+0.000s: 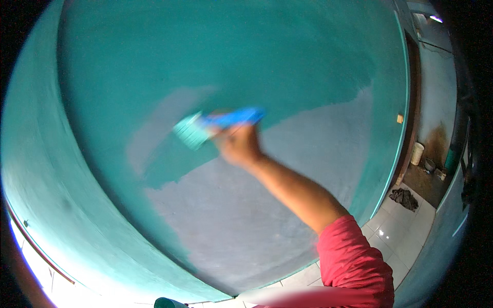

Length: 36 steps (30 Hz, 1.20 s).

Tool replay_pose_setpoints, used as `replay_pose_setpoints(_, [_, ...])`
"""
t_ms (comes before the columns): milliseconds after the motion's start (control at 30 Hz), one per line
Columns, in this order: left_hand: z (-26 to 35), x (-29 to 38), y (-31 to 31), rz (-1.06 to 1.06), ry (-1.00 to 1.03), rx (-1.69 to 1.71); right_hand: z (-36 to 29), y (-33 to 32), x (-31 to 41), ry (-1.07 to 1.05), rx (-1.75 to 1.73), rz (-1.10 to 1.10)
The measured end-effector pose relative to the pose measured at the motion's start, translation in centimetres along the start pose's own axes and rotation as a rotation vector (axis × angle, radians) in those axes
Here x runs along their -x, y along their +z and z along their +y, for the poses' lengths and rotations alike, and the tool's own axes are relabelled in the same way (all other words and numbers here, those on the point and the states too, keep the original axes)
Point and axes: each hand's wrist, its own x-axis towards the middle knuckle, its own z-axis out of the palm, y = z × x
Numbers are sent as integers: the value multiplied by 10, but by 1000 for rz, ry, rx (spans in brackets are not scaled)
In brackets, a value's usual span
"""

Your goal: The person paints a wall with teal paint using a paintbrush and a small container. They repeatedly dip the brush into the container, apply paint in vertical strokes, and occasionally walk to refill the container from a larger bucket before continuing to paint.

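My right hand (237,142) grips the blue handle of a wide paintbrush (238,116), blurred in places. Light green paint coats the bristles, which point left and lie at or very near the wall (231,50); contact is hard to tell. Teal-green paint covers the upper wall and both side margins. Below my hand is a large grey patch (238,215) with an uneven upper edge, and a smaller grey patch (154,131) curves left of the bristles. My left hand is out of view. The rim of a green container (167,303) shows at the bottom edge.
A pale green side wall (77,215) meets the painted wall at the left corner. White floor tiles (393,235) run along the base. To the right are a doorway frame (410,104), a light switch (399,118), a dark crumpled cloth (404,199) and a whitish bucket (417,154).
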Motion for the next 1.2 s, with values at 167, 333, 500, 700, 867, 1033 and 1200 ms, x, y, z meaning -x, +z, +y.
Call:
replay_pose_setpoints(167, [14, -4, -22, 26, -64, 74, 30, -104, -73, -146, 253, 637])
replay_pose_setpoints(333, [25, -15, -52, 32, -168, 288, -2, -1, -44, -324, 775, 214])
replay_pose_setpoints(500, [29, -21, -67, 83, -212, 327, -84, 134, 61, -657, 479, -504])
replay_pose_setpoints(700, [36, -47, -84, -87, -295, 289, -50, 79, -16, 113, -46, -12])
replay_pose_setpoints(867, [36, -61, -94, 65, -303, 375, -30, 3, -86, -132, 667, 325])
replay_pose_setpoints(1033, [40, -73, -105, 128, -397, 283, -63, 114, 2, -616, 876, -189])
replay_pose_setpoints(1200, [42, -84, -105, 92, -468, 288, -102, 172, 48, -457, 201, -516])
